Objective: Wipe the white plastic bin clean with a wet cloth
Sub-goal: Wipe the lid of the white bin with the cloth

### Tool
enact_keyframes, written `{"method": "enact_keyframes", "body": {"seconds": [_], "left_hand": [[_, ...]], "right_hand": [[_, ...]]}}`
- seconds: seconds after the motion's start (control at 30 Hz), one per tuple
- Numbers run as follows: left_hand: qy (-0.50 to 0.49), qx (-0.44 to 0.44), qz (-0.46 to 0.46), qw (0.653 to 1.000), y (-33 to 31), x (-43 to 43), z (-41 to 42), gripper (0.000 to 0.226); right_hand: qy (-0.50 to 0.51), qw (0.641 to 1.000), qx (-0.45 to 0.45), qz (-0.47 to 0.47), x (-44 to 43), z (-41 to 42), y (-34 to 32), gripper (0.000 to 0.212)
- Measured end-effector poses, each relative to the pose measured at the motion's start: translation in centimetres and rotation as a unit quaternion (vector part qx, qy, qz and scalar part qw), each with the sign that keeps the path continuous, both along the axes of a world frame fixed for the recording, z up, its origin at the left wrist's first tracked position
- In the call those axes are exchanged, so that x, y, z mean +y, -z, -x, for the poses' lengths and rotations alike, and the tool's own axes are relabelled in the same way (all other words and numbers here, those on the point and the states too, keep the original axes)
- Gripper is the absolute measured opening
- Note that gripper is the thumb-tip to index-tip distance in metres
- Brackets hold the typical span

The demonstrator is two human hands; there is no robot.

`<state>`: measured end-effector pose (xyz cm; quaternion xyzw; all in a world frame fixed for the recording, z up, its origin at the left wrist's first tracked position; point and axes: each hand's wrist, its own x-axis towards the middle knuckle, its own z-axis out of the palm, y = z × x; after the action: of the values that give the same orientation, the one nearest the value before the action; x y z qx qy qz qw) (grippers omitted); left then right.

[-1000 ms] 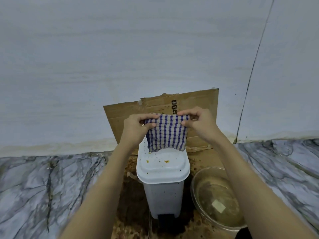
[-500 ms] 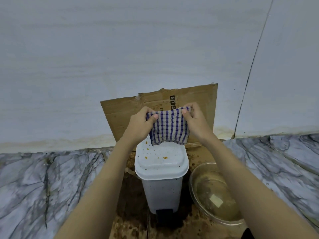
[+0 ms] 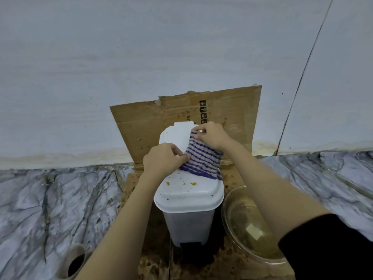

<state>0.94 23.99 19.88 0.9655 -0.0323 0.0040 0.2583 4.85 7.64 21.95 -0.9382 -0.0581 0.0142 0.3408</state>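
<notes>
Centre frame, left hand (image 3: 164,158) and right hand (image 3: 212,135) each pinch checked cloth (image 3: 202,158), spreading it flat over spattered bin lid (image 3: 187,190) for wiping.

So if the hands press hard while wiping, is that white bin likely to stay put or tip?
Probably tippy: the white bin looks tall, narrow and thin-walled, so likely light. Both the left hand and right hand hold the checked cloth on its lid, so sideways pushes act high up.
</notes>
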Motion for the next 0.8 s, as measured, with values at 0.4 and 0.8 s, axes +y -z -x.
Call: {"method": "enact_keyframes", "body": {"seconds": [0.4,0.8], "left_hand": [[0.010,0.055,0.008,0.998,4.9,1.0,-0.4,0.057],[0.028,0.044,0.164,0.985,6.3,1.5,-0.6,0.059]], "right_hand": [[0.103,0.983,0.042,0.146,5.0,4.1,5.8,0.055],[0.065,0.973,0.042,0.216,5.3,-3.5,6.0,0.054]]}}
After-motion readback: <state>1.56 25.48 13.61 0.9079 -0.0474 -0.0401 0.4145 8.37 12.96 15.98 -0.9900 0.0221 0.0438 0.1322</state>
